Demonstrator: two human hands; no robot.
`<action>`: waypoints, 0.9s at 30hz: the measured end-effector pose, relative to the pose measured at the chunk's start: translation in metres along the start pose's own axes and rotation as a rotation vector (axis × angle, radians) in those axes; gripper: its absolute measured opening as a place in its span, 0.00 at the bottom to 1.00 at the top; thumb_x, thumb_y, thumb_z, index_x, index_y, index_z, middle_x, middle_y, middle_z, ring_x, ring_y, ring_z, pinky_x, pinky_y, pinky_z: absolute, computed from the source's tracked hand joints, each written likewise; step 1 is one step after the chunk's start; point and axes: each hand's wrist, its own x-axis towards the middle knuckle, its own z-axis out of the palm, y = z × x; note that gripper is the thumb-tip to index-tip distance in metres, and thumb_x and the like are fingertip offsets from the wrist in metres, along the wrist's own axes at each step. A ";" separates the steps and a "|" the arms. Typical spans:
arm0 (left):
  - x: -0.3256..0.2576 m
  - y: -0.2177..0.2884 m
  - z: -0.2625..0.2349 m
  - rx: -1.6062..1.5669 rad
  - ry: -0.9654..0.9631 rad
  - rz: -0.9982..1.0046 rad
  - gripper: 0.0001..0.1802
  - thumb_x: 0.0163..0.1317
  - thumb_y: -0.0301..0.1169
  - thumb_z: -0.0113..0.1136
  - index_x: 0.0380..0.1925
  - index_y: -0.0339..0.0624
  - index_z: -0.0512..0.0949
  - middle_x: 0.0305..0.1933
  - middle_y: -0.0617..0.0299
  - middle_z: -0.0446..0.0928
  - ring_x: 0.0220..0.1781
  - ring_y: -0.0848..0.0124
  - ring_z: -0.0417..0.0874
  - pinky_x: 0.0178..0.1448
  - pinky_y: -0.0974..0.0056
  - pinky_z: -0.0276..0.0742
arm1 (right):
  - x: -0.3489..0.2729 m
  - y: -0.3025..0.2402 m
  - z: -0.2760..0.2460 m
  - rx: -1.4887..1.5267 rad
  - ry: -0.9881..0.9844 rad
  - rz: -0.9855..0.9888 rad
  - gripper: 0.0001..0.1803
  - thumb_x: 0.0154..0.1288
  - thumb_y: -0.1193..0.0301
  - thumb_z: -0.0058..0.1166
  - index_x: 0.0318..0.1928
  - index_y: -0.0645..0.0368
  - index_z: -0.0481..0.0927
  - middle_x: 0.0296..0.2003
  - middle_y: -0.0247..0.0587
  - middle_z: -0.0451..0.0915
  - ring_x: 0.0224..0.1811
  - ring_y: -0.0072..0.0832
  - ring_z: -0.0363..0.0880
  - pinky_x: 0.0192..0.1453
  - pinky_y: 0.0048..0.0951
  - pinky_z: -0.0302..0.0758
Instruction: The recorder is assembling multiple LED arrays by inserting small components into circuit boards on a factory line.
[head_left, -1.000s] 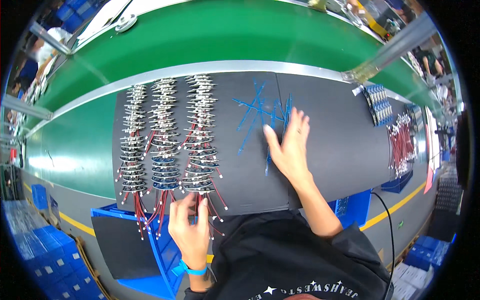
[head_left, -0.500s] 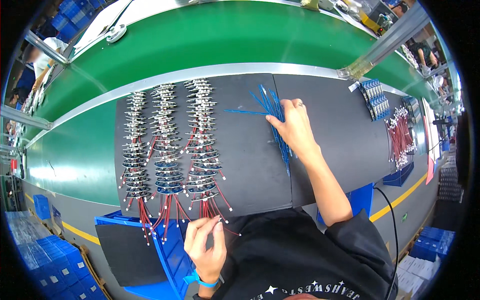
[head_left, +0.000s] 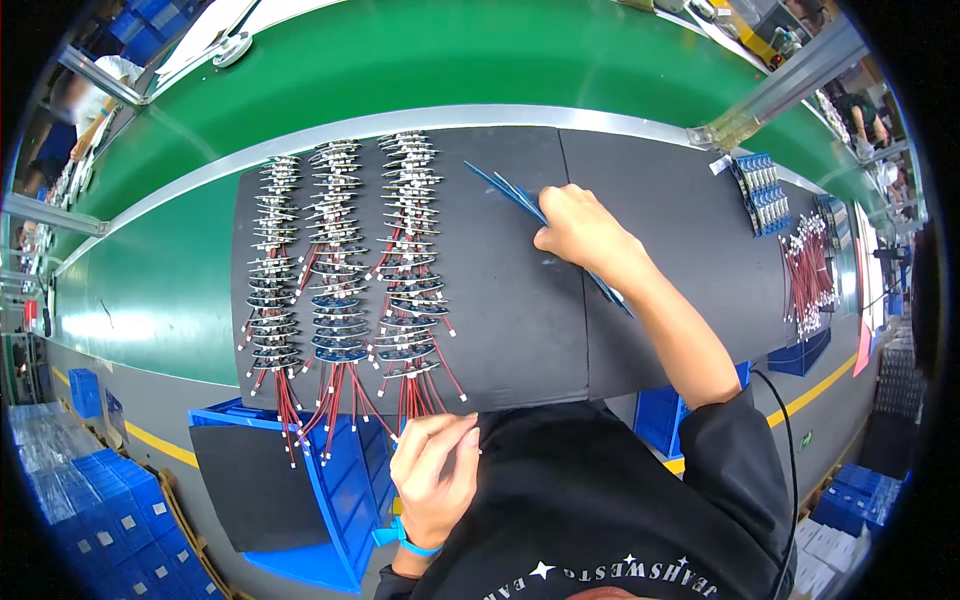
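Note:
My right hand (head_left: 580, 232) is closed around a bundle of thin blue strips (head_left: 515, 193), whose ends stick out on both sides of the fist over the black mat (head_left: 510, 330). Low in front of the mat, my left hand (head_left: 435, 475) pinches a small wire plug between thumb and fingertips; a white tip shows there, and most of its wire is hidden. A blue band circles my left wrist. Left of my hands lie three columns of small circuit boards (head_left: 410, 225), (head_left: 335, 230), (head_left: 275, 240) with red wires and white plugs hanging toward me.
At the mat's right end lie stacked blue circuit boards (head_left: 762, 195) and a pile of red wires with white plugs (head_left: 808, 275). Blue bins (head_left: 345, 500) stand below the front edge. A green conveyor belt (head_left: 480, 65) runs behind a metal rail. A metal post (head_left: 790, 85) rises at right.
My right hand has gathered the fanned-out blue strips into its fist and turned the bundle, tilting its far end left. The left hand keeps its pinch, slightly shifted to the right.

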 end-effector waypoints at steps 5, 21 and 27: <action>0.000 0.004 0.006 -0.007 -0.034 -0.009 0.08 0.50 0.16 0.62 0.32 0.33 0.81 0.32 0.53 0.78 0.32 0.63 0.79 0.38 0.65 0.74 | 0.012 0.029 -0.013 0.465 -0.179 0.209 0.10 0.52 0.77 0.53 0.35 0.70 0.75 0.25 0.49 0.80 0.29 0.35 0.81 0.36 0.32 0.76; 0.014 0.011 0.082 0.120 -0.406 0.185 0.11 0.52 0.22 0.64 0.37 0.35 0.80 0.48 0.50 0.76 0.50 0.53 0.76 0.55 0.54 0.73 | -0.075 0.027 -0.008 0.969 0.162 0.225 0.15 0.70 0.60 0.49 0.35 0.61 0.73 0.17 0.30 0.65 0.16 0.22 0.65 0.19 0.27 0.61; 0.008 0.015 0.109 0.381 -0.543 0.102 0.31 0.60 0.27 0.56 0.63 0.30 0.61 0.73 0.40 0.50 0.74 0.40 0.44 0.74 0.45 0.44 | -0.254 0.045 -0.004 0.587 0.391 -0.201 0.07 0.56 0.73 0.55 0.32 0.59 0.70 0.18 0.40 0.71 0.14 0.38 0.70 0.17 0.36 0.65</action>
